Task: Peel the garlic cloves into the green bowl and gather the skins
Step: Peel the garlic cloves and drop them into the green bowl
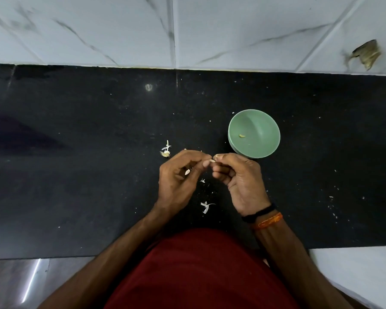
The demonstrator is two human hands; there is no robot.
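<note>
We pinch a garlic clove [212,161] between both grips at frame centre: left hand [178,175] and right hand [239,177] each clenched on one end, its long axis running left-right. The green bowl [270,121] lies just up-right, touching distance from our right hand, one peeled clove [242,136] inside. Skins [165,151] scatter over the black tabletop [76,130], with open room all round.

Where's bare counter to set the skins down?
Bare: counter left of the garlic root, and right of the bowl. Crowded: between the left hand and right hand, scattered with skins.
</note>
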